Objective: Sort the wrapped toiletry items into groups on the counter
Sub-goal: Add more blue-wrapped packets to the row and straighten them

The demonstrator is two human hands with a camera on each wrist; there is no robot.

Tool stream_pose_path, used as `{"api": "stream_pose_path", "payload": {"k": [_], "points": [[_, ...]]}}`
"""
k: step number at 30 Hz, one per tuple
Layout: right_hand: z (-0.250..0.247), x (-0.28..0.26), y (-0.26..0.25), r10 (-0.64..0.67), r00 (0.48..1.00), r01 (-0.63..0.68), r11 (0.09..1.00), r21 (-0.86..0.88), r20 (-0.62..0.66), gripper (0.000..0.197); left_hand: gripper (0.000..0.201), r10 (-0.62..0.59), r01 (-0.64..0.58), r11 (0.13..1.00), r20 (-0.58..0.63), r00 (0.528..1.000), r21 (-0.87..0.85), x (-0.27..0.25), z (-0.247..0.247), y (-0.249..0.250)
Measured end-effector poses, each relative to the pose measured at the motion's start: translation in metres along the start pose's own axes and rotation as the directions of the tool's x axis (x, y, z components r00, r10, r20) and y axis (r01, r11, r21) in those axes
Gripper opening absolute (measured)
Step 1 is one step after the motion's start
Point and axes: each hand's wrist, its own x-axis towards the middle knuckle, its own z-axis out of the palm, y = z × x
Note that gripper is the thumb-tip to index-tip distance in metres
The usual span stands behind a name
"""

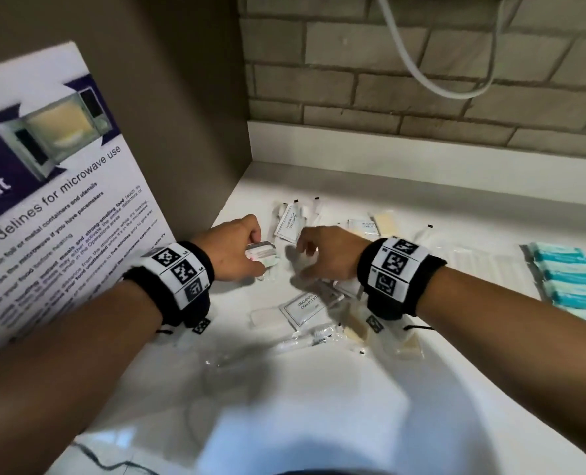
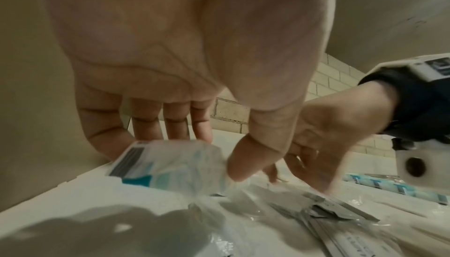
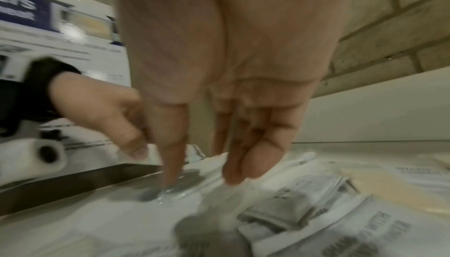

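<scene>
Crinkly clear plastic, a teal-printed wrapped packet (image 2: pixel 170 166), pinched in my left hand (image 1: pixel 231 250) at the white counter's (image 1: pixel 422 389) left edge.
It looks light, limp and slippery (grip its edge seam, I judge); my right hand (image 1: pixel 322 252) hangs loosely spread, empty, over the sachet pile (image 1: pixel 305 306).

Soft indoor light falls from above and behind onto a white counter (image 1: pixel 422 389), which is bright but not washed out. A broad, soft shadow spreads over the near part of it in the head view, and smaller grey finger shadows lie under both hands. The head view bends straight lines near its edges, and the tilted microwave poster (image 1: pixel 55 186) at left looks slightly smeared. The right hand (image 1: pixel 326 252) is motion-blurred. Both wrist views are dimmer, strongly fish-eyed and soft; the near palms are out of focus, print on the packets (image 3: pixel 304 213) smears, and clear wrappers (image 2: pixel 233 207) show small glints.
</scene>
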Motion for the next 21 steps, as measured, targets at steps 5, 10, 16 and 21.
{"api": "stream_pose_path", "payload": {"k": [5,10,16,21], "points": [[0.026,-0.019,0.004,-0.043,0.98,0.071,0.987,-0.142,0.192,0.019,0.044,0.066,-0.069,0.996,-0.066,0.996,-0.048,-0.002,-0.001,0.006],[0.024,-0.011,0.008,-0.066,0.981,0.086,0.991,-0.102,0.185,0.025,0.046,0.088,-0.093,0.994,-0.085,0.993,-0.065,-0.01,-0.001,0.01],[0.011,-0.001,0.001,-0.066,0.998,0.067,0.995,-0.071,0.016,0.026,0.04,0.039,-0.057,0.992,-0.152,0.988,-0.113,-0.022,-0.001,0.005],[0.027,0.002,-0.001,-0.096,0.991,0.079,0.982,-0.172,-0.094,0.024,0.037,-0.018,-0.02,0.973,-0.163,0.987,-0.23,-0.022,0.0,0.008]]}}
